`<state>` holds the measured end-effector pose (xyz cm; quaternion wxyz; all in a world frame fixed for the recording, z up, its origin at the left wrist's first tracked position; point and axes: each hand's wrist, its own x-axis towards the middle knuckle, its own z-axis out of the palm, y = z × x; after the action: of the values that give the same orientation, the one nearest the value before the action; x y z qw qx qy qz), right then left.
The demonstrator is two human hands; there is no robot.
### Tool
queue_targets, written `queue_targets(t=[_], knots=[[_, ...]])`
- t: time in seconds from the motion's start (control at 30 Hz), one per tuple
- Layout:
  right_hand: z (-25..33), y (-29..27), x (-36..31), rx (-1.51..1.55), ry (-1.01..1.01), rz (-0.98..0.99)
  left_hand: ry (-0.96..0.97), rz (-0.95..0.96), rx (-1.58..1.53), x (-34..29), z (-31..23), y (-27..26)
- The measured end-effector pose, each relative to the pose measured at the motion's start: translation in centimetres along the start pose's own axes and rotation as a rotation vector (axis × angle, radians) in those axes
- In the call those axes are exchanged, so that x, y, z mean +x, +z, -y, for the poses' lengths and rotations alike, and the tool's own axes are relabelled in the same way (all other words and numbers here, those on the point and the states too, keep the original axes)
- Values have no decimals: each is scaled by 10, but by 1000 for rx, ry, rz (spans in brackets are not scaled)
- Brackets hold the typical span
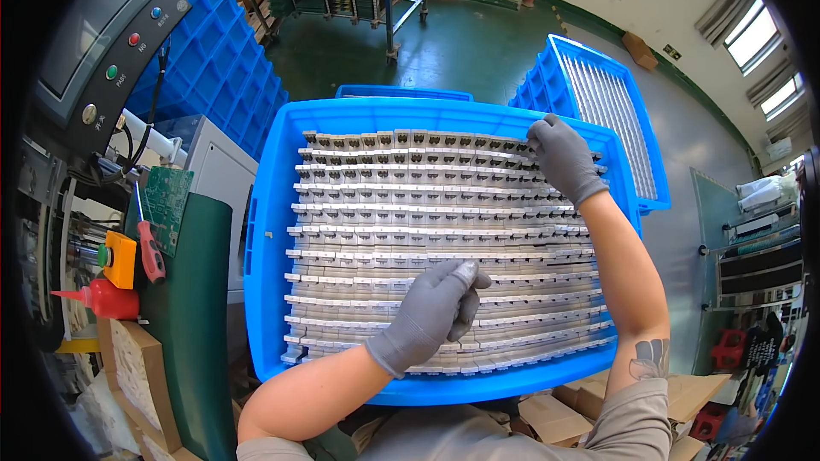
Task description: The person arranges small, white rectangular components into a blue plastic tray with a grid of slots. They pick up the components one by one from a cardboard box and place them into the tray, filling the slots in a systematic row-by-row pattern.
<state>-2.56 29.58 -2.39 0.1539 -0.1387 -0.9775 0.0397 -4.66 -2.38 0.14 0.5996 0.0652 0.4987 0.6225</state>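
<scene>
A wide blue crate [266,290] stands in front of me, filled with long rows of small pale metal-looking parts [376,215]. My left hand [437,312], in a grey glove, hovers over the nearer middle rows. Its fingers are curled together, and whatever may be between them is hidden. At the far right corner of the crate, my right hand [564,158] wears a matching glove. Its bent fingertips are at the end of the farthest rows, beside the crate's rim. What they grip there cannot be made out. Dark openings show along the far rows' parts.
Another blue crate [557,77] with similar rows stands at the far right. Stacked blue crates [224,60] and a control panel [111,38] rise on the left. Nearby are a screwdriver [151,254], a green circuit board [168,196] and a red bottle [111,299]. Cardboard [551,418] lies at my front.
</scene>
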Motion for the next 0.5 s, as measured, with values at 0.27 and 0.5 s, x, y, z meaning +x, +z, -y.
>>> queue_targets(t=[0.27,0.5], knots=[[-5,9,-1,-88,-38,-5,-7,-26,18,0,-1,2],[3,1,-7,-8,6,-75,12,-44,29,0,-3,2]])
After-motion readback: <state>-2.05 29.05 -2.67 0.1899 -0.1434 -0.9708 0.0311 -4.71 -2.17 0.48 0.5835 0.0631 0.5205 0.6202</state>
